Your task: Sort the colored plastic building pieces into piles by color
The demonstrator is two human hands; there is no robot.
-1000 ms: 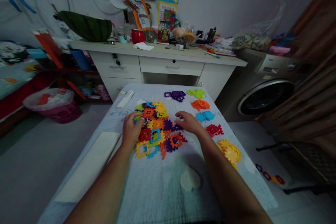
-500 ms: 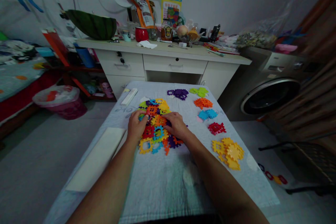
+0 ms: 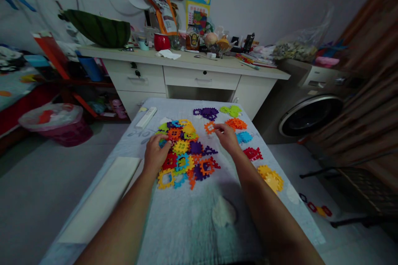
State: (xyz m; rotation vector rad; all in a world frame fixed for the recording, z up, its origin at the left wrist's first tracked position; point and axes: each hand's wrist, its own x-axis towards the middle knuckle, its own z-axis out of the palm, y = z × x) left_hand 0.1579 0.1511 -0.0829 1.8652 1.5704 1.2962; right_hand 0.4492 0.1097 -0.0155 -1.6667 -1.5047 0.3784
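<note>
My right hand [image 3: 226, 136] is closed on an orange plastic interlocking piece [image 3: 209, 127] with a window cut-out, held between the mixed pile and the orange heap [image 3: 236, 124]. My left hand [image 3: 156, 150] rests against the left side of the mixed pile of toothed plastic pieces [image 3: 182, 147]. Its thumb and fingers come together, and whatever they hold is too small to make out. Red, yellow, blue, purple and orange pieces overlap in that pile.
Sorted heaps line the right side: purple [image 3: 207, 113], lime green [image 3: 231, 110], blue [image 3: 244, 137], red [image 3: 253, 153] and yellow [image 3: 270, 178]. A white board [image 3: 101, 201] and a white strip [image 3: 146, 118] lie on the left. Beyond stands a cluttered desk [image 3: 202, 78].
My right hand has left the mixed pile, moving right and away from me with the orange piece. The left hand stays by the pile. The view has shifted slightly.
</note>
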